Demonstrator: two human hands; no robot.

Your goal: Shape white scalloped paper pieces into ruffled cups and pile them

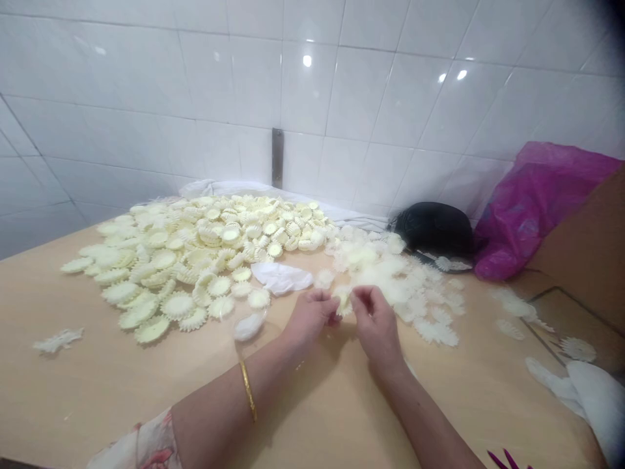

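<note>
My left hand and my right hand meet over the wooden table, fingers pinched together on one small pale flower-shaped piece. A gold bangle sits on my left wrist. To the left lies a big heap of cream ruffled flower pieces. Just beyond my right hand spreads a looser pile of whiter flat petal pieces.
A black bag and a magenta plastic bag sit at the back right against the white tiled wall. A brown cardboard sheet leans at right. White cloth scraps and white cloth lie on the table.
</note>
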